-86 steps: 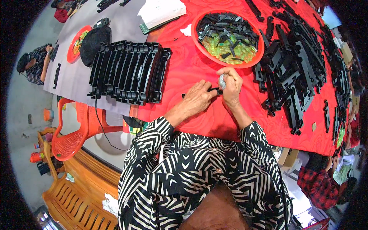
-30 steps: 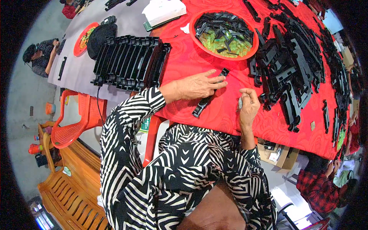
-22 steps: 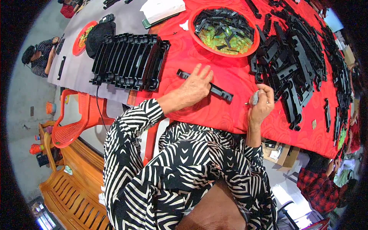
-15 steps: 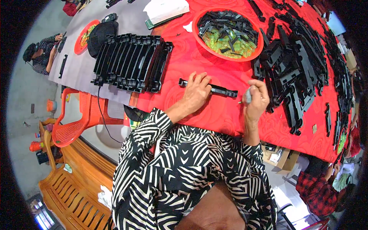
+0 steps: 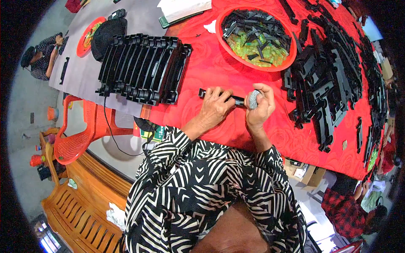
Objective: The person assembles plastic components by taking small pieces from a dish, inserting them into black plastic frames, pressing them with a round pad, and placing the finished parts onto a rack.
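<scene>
Two hands at work on the red cloth [image 5: 200,65] — the left hand [image 5: 216,107], fingers bent and close together, pins down a black strip [image 5: 239,100] that runs crosswise beneath them, one end poking out past the fingers to the left, the other reaching toward the right hand [image 5: 261,110]. Over there, thumb and fingers are clamped round a grey grip [image 5: 254,99] right at the strip's end — whether it touches the strip, hard to tell. Beyond sits the bowl [image 5: 218,31], between stack [image 5: 145,69] and heap [image 5: 324,95].
</scene>
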A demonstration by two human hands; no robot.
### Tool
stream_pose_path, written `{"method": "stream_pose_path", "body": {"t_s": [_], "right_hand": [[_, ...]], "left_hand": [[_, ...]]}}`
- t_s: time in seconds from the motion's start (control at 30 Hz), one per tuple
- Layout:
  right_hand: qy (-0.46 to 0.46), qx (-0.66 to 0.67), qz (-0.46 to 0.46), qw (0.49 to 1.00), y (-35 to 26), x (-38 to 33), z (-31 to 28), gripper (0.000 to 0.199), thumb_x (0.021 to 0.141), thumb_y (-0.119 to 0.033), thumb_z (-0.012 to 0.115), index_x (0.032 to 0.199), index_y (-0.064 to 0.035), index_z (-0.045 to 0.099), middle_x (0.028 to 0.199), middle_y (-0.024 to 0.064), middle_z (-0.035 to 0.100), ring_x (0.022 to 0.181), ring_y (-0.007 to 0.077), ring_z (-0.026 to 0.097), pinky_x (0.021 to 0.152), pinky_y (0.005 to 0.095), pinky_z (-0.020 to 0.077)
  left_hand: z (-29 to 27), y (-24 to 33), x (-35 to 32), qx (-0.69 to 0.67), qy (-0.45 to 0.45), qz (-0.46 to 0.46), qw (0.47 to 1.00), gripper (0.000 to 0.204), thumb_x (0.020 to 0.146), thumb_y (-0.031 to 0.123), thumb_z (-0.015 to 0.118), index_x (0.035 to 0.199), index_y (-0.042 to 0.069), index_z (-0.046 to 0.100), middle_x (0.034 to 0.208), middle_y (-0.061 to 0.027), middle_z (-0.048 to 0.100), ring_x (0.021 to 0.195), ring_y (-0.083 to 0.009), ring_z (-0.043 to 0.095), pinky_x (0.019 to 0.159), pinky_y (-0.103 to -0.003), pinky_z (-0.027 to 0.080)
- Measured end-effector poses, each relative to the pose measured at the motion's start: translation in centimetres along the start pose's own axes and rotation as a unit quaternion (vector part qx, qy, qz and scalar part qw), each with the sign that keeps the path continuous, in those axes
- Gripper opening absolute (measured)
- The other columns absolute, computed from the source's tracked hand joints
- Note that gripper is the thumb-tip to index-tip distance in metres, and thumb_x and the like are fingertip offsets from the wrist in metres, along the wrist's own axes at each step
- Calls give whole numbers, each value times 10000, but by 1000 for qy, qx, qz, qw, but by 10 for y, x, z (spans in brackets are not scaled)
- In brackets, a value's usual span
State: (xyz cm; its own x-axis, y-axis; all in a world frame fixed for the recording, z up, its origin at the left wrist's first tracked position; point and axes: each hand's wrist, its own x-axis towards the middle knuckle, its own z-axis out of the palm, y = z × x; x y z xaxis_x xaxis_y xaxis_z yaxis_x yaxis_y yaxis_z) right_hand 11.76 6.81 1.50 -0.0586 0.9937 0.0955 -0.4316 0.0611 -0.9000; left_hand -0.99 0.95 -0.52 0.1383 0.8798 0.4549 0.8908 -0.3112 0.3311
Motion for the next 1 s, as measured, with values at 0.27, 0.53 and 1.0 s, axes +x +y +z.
{"method": "stream_pose_path", "body": {"t_s": [0.27, 0.53, 1.0], "right_hand": [[-32, -11, 2, 999, 7, 0, -7, 255, 778, -72, 362, 952, 46, 506, 619, 61, 470, 413, 106, 380, 398, 247, 335], [-56, -91, 3, 994, 18, 7, -19, 230, 781, -71, 363, 896, 40, 528, 576, 50, 458, 406, 102, 382, 390, 248, 317], [-39, 20, 50, 998, 5, 9, -6, 213, 786, -73, 360, 863, 26, 531, 570, 44, 451, 390, 107, 371, 381, 257, 312]], "left_hand": [[3, 5, 1, -47, 25, -44, 998, 141, 701, 191, 646, 812, 105, 630, 993, -17, 574, 897, -213, 495, 779, -384, 347], [1, 7, 4, -20, -10, -24, 999, 93, 735, 154, 591, 805, 100, 620, 1009, -29, 581, 885, -222, 495, 783, -402, 353], [3, 5, 4, -6, 0, 10, 1000, 82, 726, 143, 556, 787, 100, 590, 963, -47, 556, 881, -228, 498, 819, -423, 357]]}}
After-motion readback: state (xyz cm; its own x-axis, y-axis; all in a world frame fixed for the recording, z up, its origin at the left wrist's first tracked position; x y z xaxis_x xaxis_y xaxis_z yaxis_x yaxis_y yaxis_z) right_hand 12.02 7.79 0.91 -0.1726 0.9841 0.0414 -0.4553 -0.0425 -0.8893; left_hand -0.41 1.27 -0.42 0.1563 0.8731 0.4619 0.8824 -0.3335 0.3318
